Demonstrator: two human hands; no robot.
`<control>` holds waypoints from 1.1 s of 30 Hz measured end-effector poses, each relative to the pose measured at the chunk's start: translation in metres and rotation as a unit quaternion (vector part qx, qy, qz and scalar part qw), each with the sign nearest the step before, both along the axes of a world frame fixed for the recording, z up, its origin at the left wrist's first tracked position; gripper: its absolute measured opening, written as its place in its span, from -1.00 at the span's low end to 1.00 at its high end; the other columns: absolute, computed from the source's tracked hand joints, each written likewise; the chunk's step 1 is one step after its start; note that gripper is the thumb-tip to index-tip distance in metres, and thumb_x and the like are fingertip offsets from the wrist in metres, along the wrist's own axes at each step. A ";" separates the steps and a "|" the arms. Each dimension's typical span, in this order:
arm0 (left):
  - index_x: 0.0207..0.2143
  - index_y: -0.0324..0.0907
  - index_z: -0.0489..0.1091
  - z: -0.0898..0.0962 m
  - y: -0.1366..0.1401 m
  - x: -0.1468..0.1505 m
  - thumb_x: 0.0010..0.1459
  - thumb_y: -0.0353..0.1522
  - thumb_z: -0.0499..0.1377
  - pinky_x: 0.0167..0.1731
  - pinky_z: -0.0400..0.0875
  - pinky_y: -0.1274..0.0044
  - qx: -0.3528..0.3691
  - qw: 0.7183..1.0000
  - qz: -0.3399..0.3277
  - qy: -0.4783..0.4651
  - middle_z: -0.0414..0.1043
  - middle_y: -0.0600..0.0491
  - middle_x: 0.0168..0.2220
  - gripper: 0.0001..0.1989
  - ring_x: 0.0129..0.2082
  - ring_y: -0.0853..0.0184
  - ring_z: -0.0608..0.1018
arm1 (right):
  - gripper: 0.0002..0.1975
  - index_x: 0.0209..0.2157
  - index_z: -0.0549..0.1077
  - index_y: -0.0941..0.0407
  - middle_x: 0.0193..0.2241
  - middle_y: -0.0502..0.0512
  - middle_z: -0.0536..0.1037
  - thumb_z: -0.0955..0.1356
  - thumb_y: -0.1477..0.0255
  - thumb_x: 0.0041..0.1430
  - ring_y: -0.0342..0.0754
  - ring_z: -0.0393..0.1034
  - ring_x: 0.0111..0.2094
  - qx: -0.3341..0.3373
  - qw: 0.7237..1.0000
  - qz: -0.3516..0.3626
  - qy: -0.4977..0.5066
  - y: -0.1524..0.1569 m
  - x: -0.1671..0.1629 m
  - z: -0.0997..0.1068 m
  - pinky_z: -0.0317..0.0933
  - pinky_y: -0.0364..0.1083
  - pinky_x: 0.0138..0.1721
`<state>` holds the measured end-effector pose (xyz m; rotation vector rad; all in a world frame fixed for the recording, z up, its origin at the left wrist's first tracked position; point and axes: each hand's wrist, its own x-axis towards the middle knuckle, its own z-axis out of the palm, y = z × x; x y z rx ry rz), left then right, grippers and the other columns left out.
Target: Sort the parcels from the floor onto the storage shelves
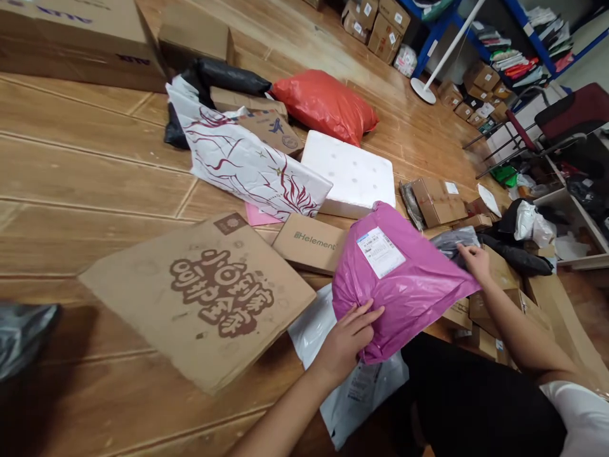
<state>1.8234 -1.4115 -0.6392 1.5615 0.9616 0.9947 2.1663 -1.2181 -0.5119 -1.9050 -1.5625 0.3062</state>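
Observation:
A puffy purple plastic mailer (404,273) with a white shipping label (380,252) lies tilted in front of me. My left hand (349,336) rests on its near-left side, fingers stretched out and spread over the plastic. Beyond the mailer's right corner, my right hand (474,261) has its fingers closed at the edge of a grey plastic mailer (450,239); the purple corner partly covers this hand. Under the purple mailer is a pale grey mailer (354,397). Left of it lie a large printed carton (190,317) and a "Helement" box (307,244).
A white foam box (352,168), a red bag (323,105) and a white-and-red patterned bag (247,158) lie ahead on the wooden floor. Cartons (440,200) stand to the right, near a chair (571,117). A white pole (447,54) stands before blue shelving (523,25).

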 end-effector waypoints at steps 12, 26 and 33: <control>-0.49 -0.10 0.55 -0.065 -0.005 0.030 -0.06 -0.63 0.12 -0.05 0.50 0.45 -0.133 0.984 0.018 0.119 0.69 0.04 -0.30 -0.71 -0.18 0.23 0.66 | -0.61 -0.58 0.58 0.06 -0.55 0.05 0.62 0.44 0.02 -0.01 0.06 0.52 -0.38 0.011 0.998 0.029 -0.047 -0.005 0.013 -0.018 0.29 0.00 -0.15; -0.22 -0.17 0.57 0.014 -0.024 0.024 0.11 -0.63 0.08 -0.15 0.50 0.34 0.060 0.958 -0.050 0.275 0.54 -0.12 -0.21 -0.66 -0.14 0.11 0.56 | -0.55 -0.74 0.36 0.07 -0.76 -0.06 0.30 0.41 0.15 0.09 -0.18 0.14 -0.65 0.160 0.981 0.093 0.059 -0.004 -0.023 0.050 0.18 -0.09 -0.42; 0.30 -0.26 0.37 -0.070 -0.114 0.050 0.03 -0.23 0.41 0.22 0.38 0.04 -0.275 0.887 -0.268 0.255 0.32 -0.39 0.32 -0.21 0.30 -0.25 0.41 | -0.51 -0.77 0.13 0.04 -0.81 -0.16 0.01 0.42 0.13 -0.06 -0.23 -0.09 -0.71 0.105 0.956 0.119 0.247 -0.011 -0.043 0.072 -0.12 -0.14 -0.61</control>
